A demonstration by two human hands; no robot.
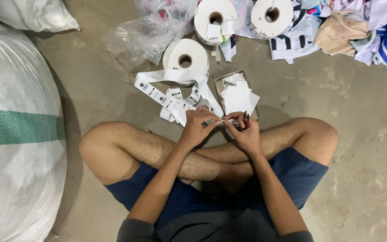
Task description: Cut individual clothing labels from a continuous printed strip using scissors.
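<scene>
White label ribbon [169, 96], green-banded white sack [14, 125]

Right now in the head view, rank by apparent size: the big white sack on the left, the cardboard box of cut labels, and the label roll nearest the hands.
1. White sack with green band, by far the largest, though nearest the camera.
2. Cardboard box.
3. Nearest label roll.
The box and the roll look close in size, so their order is unsure.
</scene>
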